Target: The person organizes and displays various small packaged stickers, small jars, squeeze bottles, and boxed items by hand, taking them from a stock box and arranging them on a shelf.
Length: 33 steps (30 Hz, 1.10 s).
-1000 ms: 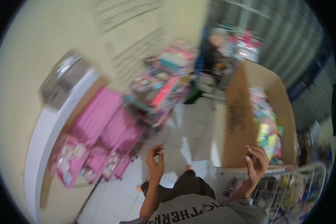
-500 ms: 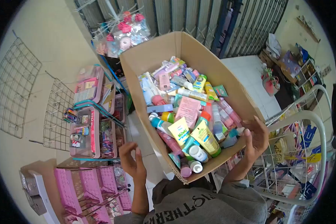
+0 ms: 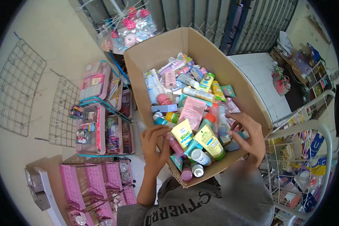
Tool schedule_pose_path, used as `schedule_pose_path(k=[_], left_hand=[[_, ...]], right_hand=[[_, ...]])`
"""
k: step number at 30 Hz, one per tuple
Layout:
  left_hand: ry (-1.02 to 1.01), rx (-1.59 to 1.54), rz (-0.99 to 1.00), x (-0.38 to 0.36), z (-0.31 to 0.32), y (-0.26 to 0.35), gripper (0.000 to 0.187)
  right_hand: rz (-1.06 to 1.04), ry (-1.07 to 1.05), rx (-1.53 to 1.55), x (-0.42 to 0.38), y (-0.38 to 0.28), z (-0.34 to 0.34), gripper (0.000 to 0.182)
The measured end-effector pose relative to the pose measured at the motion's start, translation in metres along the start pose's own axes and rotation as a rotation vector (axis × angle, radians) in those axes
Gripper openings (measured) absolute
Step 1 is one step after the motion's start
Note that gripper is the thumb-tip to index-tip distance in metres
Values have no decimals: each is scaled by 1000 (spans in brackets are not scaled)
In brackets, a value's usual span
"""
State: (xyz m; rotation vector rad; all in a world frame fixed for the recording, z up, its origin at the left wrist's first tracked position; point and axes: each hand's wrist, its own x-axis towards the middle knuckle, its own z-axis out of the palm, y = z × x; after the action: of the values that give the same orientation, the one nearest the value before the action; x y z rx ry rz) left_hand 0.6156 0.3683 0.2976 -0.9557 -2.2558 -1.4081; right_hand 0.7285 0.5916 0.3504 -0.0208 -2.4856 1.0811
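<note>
A deep cardboard box in front of me is heaped with tubes, bottles and small cartons. My left hand is at its left rim, fingers bent and thumb apart, close to a pink bottle and a pale yellow tube. Over the right side, my right hand holds nothing; its thumb and forefinger are spread near a clear bottle. Between the hands lie a yellow tube with a green cap, a white-capped bottle and a pink carton.
Pink plastic baskets and stacked bins stand at left, beside wire grids on the wall. A white wire rack is close on my right. Behind the box are a folding metal gate and hanging bagged goods.
Both hands have moved inward to the box: the left up and right to its rim, the right leftward over the contents. The view has shifted slightly.
</note>
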Motion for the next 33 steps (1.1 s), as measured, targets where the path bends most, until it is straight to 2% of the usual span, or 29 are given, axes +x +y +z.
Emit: schedule_pose_path(k=[3, 4, 6, 9, 16, 19, 21, 22, 23, 24, 25, 27, 28, 29, 30, 31, 33], left_hand=[[8, 43, -42, -1, -1, 1, 20], [14, 47, -49, -2, -1, -1, 20], [166, -18, -80, -3, -2, -12, 18], [194, -27, -137, -3, -9, -19, 14], [146, 85, -243, -1, -13, -16, 11], [128, 121, -278, 1, -5, -10, 18], [-11, 453, -7, 7, 3, -2, 24], [4, 454, -21, 11, 8, 1, 24], [-82, 486, 8, 14, 12, 3, 26], [-171, 516, 40, 17, 16, 5, 28], [-158, 513, 34, 17, 21, 1, 28], [-423, 424, -49, 17, 31, -10, 30], [-409, 426, -50, 16, 33, -11, 30], [-480, 343, -117, 17, 32, -9, 30], [-551, 259, -186, 17, 29, -7, 31], [-487, 238, -135, 15, 24, -5, 29], [-467, 160, -178, 13, 19, -3, 27]], right_hand=[[-48, -197, -48, 7, 5, -2, 41], [-53, -205, -46, 11, 4, -6, 41], [-48, -284, -114, 18, -1, -16, 39], [-92, -229, -211, 25, -2, -31, 38], [-178, -374, -346, 47, -24, -28, 38], [-245, -580, -279, 55, -21, -1, 38], [-343, -632, -389, 53, -4, 26, 38], [-432, -668, -500, 52, 0, 35, 38], [-445, -681, -506, 51, 0, 40, 38], [-367, -790, -551, 49, 0, 43, 38], [-286, -893, -599, 49, -1, 44, 38], [-261, -911, -604, 49, 0, 47, 39], [-227, -922, -598, 50, 1, 47, 40], [-240, -922, -606, 51, 3, 47, 40], [-147, -929, -557, 52, 7, 45, 41], [-53, -937, -505, 52, 9, 42, 42], [-28, -970, -520, 54, 3, 31, 37]])
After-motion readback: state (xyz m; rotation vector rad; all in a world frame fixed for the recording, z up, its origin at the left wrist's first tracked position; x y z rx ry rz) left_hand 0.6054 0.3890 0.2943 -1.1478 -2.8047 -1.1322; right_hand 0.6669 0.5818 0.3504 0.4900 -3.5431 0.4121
